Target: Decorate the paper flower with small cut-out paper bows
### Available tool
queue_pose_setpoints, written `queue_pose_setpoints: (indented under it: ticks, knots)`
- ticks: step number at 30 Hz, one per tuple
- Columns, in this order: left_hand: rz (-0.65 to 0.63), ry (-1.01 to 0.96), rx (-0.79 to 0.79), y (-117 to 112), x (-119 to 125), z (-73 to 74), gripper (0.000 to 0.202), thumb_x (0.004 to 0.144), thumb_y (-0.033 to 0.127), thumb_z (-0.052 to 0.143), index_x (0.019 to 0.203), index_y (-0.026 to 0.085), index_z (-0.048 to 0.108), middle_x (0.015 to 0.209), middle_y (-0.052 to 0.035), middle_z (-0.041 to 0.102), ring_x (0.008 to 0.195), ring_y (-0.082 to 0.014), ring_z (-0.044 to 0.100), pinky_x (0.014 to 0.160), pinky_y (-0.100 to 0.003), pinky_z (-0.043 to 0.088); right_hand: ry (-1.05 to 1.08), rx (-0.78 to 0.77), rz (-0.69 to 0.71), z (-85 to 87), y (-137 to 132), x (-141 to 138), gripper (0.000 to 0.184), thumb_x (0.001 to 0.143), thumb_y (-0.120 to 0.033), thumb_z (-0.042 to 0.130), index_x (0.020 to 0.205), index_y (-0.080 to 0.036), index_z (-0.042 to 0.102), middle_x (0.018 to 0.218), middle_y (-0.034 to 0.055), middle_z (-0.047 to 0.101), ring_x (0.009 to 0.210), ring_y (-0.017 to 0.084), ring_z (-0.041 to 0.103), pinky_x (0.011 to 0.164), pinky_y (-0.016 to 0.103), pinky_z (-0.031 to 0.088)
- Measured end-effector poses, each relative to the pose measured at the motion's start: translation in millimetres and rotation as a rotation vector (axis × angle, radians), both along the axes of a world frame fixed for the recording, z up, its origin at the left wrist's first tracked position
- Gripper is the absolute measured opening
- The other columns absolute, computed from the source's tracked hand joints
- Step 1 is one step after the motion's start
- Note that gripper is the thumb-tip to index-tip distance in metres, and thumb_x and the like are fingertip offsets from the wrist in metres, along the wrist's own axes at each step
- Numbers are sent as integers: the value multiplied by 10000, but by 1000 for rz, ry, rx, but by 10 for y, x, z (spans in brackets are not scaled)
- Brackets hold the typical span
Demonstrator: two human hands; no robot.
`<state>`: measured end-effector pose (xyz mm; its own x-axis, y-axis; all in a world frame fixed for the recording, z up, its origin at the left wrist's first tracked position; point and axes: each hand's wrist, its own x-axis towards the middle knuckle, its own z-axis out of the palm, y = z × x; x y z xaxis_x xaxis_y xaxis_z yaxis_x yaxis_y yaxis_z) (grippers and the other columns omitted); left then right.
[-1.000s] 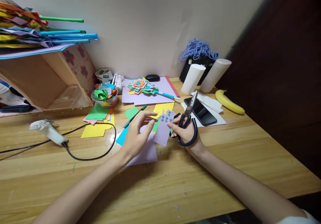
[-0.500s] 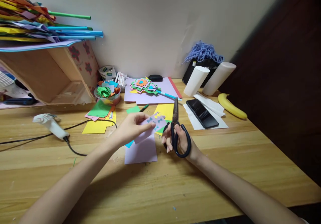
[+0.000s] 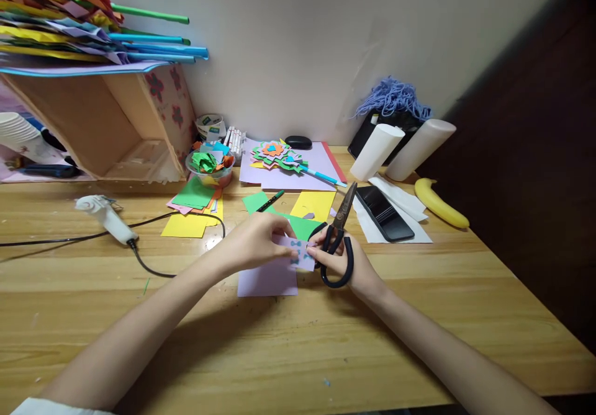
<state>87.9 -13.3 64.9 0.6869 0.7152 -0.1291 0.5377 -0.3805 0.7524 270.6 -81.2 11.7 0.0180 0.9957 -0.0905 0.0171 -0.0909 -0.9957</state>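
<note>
Between my two hands is a small purple card [image 3: 303,260] with little blue bow shapes on it. My left hand [image 3: 263,241] pinches its left side between thumb and fingers. At the card's right edge the fingertips of my right hand [image 3: 347,260] also touch it. That hand has black-handled scissors [image 3: 339,235] hooked on its fingers, blades pointing up and away, closed together. Beneath my left hand lies a purple paper square [image 3: 267,280]. Just beyond are green paper [image 3: 302,227], yellow paper [image 3: 314,204] and a dark pen [image 3: 270,201].
A hot glue gun [image 3: 106,218] with its black cord lies left. Behind are a bowl of paper scraps [image 3: 210,165], a paper flower [image 3: 272,151] on purple sheets and a cardboard box [image 3: 167,123]. On the right are a phone [image 3: 385,213], a banana [image 3: 440,204] and white rolls [image 3: 377,151].
My right hand has come to the card, its fingertips now on the right edge. The scissors have tilted to the right. The card has turned more level and the view has shifted slightly.
</note>
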Motion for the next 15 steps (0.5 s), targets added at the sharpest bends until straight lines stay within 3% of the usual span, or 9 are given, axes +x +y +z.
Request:
queue_pose_setpoints:
  ticks: [4, 6, 10, 15]
  knots:
    - [315, -236, -30, 81, -18, 4, 527, 649, 493, 656, 1053, 165, 573, 1025, -85, 609, 922, -201, 561, 741, -280, 437, 121, 43, -198, -38, 45, 25, 285, 622, -317, 744, 744, -168, 533, 669, -16, 600, 575, 128, 592, 578, 270, 492]
    - [378, -267, -156, 97, 3, -31, 562, 682, 554, 599, 1059, 141, 554, 1073, -113, 591, 949, -213, 559, 752, -304, 449, 220, 75, -309, -54, 69, 23, 294, 598, -300, 761, 728, -172, 530, 711, -14, 617, 658, 136, 609, 652, 279, 504]
    - [273, -200, -538, 36, 88, -164, 589, 668, 609, 575, 962, 98, 586, 944, -122, 621, 797, -194, 590, 668, -306, 470, 358, 85, -426, -67, 102, 1, 318, 548, -278, 786, 693, -172, 523, 718, -17, 623, 740, 155, 624, 744, 315, 505]
    - [230, -269, -850, -111, 154, -233, 529, 643, 572, 638, 906, 113, 614, 1011, -130, 613, 767, -152, 574, 664, -266, 462, 361, 157, -490, -50, 96, 15, 297, 564, -264, 778, 708, -169, 536, 753, -5, 610, 792, 163, 618, 800, 337, 494]
